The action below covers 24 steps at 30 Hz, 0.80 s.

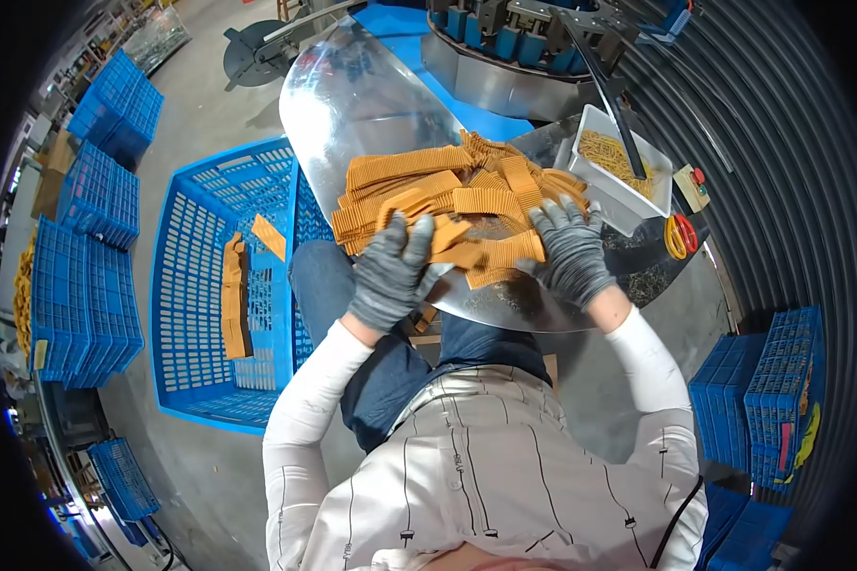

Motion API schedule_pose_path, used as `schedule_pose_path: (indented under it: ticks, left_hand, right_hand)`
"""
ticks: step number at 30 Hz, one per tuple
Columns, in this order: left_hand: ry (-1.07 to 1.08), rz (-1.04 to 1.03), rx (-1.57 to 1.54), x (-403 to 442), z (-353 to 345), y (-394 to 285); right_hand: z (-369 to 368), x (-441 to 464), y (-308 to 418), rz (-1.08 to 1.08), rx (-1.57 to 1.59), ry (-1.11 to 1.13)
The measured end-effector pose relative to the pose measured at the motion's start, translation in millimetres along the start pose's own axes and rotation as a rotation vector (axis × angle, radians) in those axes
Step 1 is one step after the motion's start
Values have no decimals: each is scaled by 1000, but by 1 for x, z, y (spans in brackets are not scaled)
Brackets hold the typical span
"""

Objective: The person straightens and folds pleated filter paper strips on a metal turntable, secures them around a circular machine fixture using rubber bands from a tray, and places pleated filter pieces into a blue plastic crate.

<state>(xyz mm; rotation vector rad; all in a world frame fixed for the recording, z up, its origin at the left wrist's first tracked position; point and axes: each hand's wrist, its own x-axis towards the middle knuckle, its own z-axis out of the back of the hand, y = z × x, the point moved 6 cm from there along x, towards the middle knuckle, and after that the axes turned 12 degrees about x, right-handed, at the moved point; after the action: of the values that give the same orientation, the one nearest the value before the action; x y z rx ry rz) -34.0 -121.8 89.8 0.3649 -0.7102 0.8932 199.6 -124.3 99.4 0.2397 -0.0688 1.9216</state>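
Observation:
A loose pile of orange ribbed strips (490, 202) lies on a shiny metal tray (319, 105) in front of me. My left hand (390, 271), in a grey striped glove, rests at the near left side of the pile, its fingers apart and touching the strips. On the right edge of the pile is my right hand (573, 252), gloved the same way, fingers spread over the strips. Some fingertips are hard to make out among the strips.
A blue plastic crate (176, 333) at my left holds a few orange pieces. A white bin (619, 205) of small yellowish pieces and yellow-red-handled scissors (681, 236) sit at right. A round machine (514, 67) stands beyond. Stacked blue crates (86, 285) line the left.

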Motion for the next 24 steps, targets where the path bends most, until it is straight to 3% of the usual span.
schedule_pose_path:
  ticks: [3,6,7,10,11,14,18,24]
  left_hand:
    - [7,-85,43,33,-17,-25]
    - [5,-213,180,48,-54,-51]
    - [4,-241,207,39,-77,-59]
    - [212,-262,139,23,-97,-65]
    - [193,-303,106,18,-96,-64]
    - [142,-456,156,8,-97,-63]
    - [229,-425,114,11,-105,-61]
    - [267,-502,94,16,-92,-62]
  right_hand:
    - [-23,-9,-38,-170,132,154]
    - [-27,-11,-42,-139,303,185]
    - [-24,-10,-38,-136,227,221]
    - [1,-13,-29,-16,-36,31]
    - [6,-13,-30,-46,-52,-25]
    - [17,2,-28,-198,226,11]
    - [3,40,-10,-215,685,-50]
    - [-64,79,-27,-302,911,341]
